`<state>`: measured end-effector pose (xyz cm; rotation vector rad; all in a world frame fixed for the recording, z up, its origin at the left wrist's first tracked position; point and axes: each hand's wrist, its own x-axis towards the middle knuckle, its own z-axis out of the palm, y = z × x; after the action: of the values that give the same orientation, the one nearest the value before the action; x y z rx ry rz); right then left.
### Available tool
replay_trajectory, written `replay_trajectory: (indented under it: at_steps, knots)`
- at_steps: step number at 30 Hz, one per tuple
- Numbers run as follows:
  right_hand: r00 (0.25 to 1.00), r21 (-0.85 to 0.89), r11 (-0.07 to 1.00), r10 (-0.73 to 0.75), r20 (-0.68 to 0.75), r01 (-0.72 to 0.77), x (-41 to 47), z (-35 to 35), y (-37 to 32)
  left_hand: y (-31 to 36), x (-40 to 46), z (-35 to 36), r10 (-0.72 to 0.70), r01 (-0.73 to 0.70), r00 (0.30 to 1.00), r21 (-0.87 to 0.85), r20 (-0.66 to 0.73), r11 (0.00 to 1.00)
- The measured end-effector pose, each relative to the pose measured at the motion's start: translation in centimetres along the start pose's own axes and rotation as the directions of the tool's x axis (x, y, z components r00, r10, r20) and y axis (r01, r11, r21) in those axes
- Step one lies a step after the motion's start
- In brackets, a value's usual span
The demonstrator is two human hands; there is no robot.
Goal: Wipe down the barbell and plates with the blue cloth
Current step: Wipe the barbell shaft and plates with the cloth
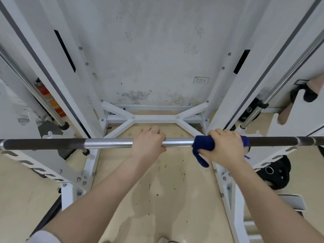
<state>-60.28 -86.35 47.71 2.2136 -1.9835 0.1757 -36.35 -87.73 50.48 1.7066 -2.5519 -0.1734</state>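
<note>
**Both hands on the bar, cloth under the right**

Head view: the barbell (105, 143) runs level across the frame from edge to edge, its smooth silver middle flanked by dark knurled stretches on either side. The left hand (149, 142) is curled over the silver part, grasping the bar bare. Just beside it, with a short gap of bare steel between, the right hand (225, 146) is clenched round the blue cloth (203, 145), which is wrapped about the bar where the silver meets the right-hand knurling; a loose tail of cloth hangs below the bar.

The white rack frame (157, 118) closes in on both sides, its uprights rising near each end of the bar and a cross-brace lying on the floor behind. Between the uprights the pale wooden floor (157, 181) is open beneath the arms. A black weight plate (277, 174) lies on the floor at the right, outside the rack's right base rail and below the bar. A red fire extinguisher (52, 100) stands behind the left upright.
</note>
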Motion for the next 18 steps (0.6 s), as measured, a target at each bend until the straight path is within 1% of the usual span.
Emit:
replay_trajectory:
  at_steps: [2, 4, 6, 7, 8, 11, 13, 14, 15, 18]
  knots:
    - [0.998, 0.006, 0.999, -0.048, -0.028, 0.048, 0.4, 0.2, -2.1, -0.1, -0.1, 0.2, -0.020, 0.019, 0.999, -0.010, -0.038, 1.000]
    - [0.989, 0.042, 0.990, -0.129, -0.078, 0.132, 0.7, 0.7, -3.2, 0.1, -0.2, 0.6, -0.035, 0.035, 0.997, -0.003, -0.073, 0.999]
    - [0.977, 0.042, 0.978, -0.200, -0.070, 0.203, 1.1, 0.8, -2.1, 0.2, -0.3, 0.8, -0.061, 0.060, 0.993, -0.019, -0.100, 0.998]
    - [0.980, 0.049, 0.980, -0.192, -0.050, 0.194, 1.2, 0.8, -0.9, 0.2, -0.4, 0.9, -0.072, 0.068, 0.991, -0.038, -0.114, 0.997]
    - [0.989, 0.060, 0.987, -0.144, -0.046, 0.147, 1.2, 0.8, 0.3, 0.1, -0.4, 0.9, -0.077, 0.071, 0.989, -0.056, -0.124, 0.996]
    - [0.994, 0.085, 0.994, 0.071, -0.078, -0.064, 0.6, 0.5, 2.6, 0.0, -0.3, 0.7, -0.085, 0.074, 0.989, -0.092, -0.120, 0.993]
    - [0.983, 0.050, 0.984, 0.172, -0.068, -0.169, 1.0, 0.1, 1.3, -0.1, -0.2, 0.7, -0.083, 0.072, 0.991, -0.100, -0.108, 0.992]
    - [0.980, 0.041, 0.981, 0.193, -0.051, -0.191, 1.2, 0.0, -0.2, -0.1, -0.2, 0.7, -0.082, 0.071, 0.991, -0.104, -0.106, 0.992]
    - [0.983, 0.049, 0.983, 0.177, -0.045, -0.175, 1.3, 0.0, -2.4, -0.2, -0.2, 0.8, -0.078, 0.066, 0.990, -0.107, -0.113, 0.992]
    - [0.996, 0.071, 0.997, -0.016, -0.090, 0.023, 0.7, 0.3, -7.7, -0.3, -0.1, 1.0, -0.074, 0.057, 0.986, -0.114, -0.150, 0.992]
